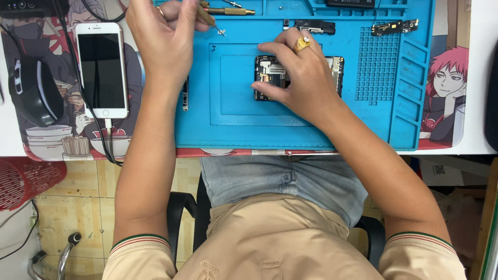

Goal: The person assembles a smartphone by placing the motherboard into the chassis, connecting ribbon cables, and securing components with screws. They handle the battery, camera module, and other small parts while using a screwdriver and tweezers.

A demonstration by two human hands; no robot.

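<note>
An opened phone body (pixel 270 72) with exposed circuit parts lies in the middle of a blue work mat (pixel 238 124). My right hand (pixel 298 78), wearing a gold ring, rests on it with the fingers pressed on its top and left edges. My left hand (pixel 163 36) is raised over the mat's upper left and grips a slim screwdriver (pixel 212 23) whose tip points right, above and left of the phone body.
A white smartphone (pixel 101 70) on a cable lies on a printed cartoon desk mat (pixel 446 98) at left. Small phone parts (pixel 314 26) and a flex board (pixel 394 26) sit along the blue mat's top. A black round object (pixel 31 91) is at far left. A red basket (pixel 26 179) stands below the table.
</note>
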